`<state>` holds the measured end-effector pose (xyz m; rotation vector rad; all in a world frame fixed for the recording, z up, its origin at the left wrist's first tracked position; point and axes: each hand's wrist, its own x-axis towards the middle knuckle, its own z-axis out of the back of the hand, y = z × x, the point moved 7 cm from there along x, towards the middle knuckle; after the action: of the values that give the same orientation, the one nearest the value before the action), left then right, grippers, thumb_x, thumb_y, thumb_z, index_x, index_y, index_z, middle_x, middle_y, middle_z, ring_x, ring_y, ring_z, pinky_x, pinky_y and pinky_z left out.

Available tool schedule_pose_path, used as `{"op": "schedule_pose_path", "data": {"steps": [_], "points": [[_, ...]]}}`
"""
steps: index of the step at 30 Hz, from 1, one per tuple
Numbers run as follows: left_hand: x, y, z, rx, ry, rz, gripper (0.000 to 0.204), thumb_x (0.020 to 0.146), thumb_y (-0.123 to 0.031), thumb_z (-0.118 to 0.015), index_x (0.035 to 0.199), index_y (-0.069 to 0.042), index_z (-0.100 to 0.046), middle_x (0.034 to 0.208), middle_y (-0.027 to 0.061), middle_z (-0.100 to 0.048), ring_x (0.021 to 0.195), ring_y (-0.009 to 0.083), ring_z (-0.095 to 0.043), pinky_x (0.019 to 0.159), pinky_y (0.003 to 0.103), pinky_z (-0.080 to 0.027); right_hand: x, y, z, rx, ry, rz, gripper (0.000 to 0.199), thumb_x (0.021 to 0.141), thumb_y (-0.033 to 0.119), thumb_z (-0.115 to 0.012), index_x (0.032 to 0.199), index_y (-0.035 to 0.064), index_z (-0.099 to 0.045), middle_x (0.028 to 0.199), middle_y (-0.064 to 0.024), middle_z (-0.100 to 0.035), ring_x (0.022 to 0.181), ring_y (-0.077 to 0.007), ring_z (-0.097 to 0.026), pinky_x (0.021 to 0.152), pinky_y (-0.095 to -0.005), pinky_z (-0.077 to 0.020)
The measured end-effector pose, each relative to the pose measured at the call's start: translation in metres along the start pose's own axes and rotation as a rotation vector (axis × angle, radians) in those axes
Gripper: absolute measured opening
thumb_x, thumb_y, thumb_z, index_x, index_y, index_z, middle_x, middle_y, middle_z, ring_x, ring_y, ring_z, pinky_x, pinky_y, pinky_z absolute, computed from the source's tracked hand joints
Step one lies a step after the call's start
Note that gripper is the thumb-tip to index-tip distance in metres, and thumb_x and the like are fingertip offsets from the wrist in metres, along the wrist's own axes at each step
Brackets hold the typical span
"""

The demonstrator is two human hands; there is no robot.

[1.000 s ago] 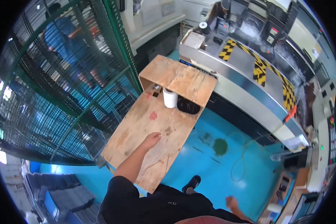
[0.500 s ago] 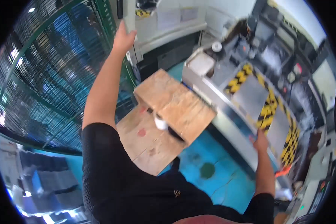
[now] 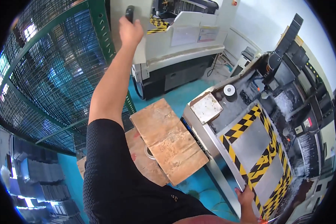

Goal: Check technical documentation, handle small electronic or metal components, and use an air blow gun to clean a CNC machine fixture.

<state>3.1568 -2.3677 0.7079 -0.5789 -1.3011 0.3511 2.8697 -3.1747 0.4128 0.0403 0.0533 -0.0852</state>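
My left arm reaches to the top of the view, where my left hand (image 3: 131, 33) closes around the lower part of a black handle (image 3: 129, 13) on a white machine panel (image 3: 117, 26); the fingertips are hidden behind the hand. At the lower right, my right hand (image 3: 246, 196) grips the near edge of a machine door (image 3: 250, 140) bordered with yellow-and-black striped tape. Its thumb and forefinger show on the edge. Below that hand, a small orange-red thing (image 3: 263, 221) shows only in part.
Between my arms stands a worn wooden box or stand (image 3: 171, 143) with a white ring (image 3: 149, 153) partly beneath its top. A green mesh fence (image 3: 59, 67) is at left. On the right machine lie a square plate (image 3: 206, 107) and a round white-topped piece (image 3: 229, 90).
The view has shifted, so the machines and box appear lower. My left hand has come up from just below the black handle onto it. My right hand stays at the striped door's edge.
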Motion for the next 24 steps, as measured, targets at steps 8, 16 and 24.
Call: {"op": "schedule_pose_path", "data": {"steps": [8,16,24], "points": [[-0.013,-0.041,-0.06,-0.063,0.101,-0.05,0.052,0.083,-0.025,-0.066,0.116,0.009,-0.043,0.11,0.0328,-0.059,0.105,0.0496,-0.058,0.092,0.053,-0.046,0.002,-0.007,-0.007,-0.036,-0.027,0.022,0.061,0.068,0.051,-0.082,0.099,0.0013,-0.061,0.078,-0.0188,-0.069,0.072,-0.0395,-0.068,0.066,-0.0474,-0.0535],[-0.022,-0.066,-0.123,-0.119,0.2,0.064,0.063,0.08,-0.026,-0.07,0.127,0.001,-0.038,0.121,0.0263,-0.057,0.115,0.0431,-0.055,0.095,0.056,-0.043,0.0,-0.007,-0.009,-0.031,-0.058,0.037,0.063,0.067,0.052,-0.082,0.098,0.0007,-0.063,0.075,-0.0183,-0.069,0.07,-0.0389,-0.068,0.064,-0.0465,-0.0529],[-0.034,-0.063,-0.132,-0.188,0.177,-0.032,0.075,0.082,-0.018,-0.068,0.145,0.0,-0.032,0.13,0.0307,-0.051,0.122,0.0488,-0.048,0.104,0.05,-0.04,0.007,-0.007,-0.015,-0.015,-0.001,0.011,0.062,0.07,0.052,-0.08,0.103,0.0023,-0.063,0.08,-0.0212,-0.069,0.075,-0.0423,-0.068,0.068,-0.0489,-0.0534]]}}
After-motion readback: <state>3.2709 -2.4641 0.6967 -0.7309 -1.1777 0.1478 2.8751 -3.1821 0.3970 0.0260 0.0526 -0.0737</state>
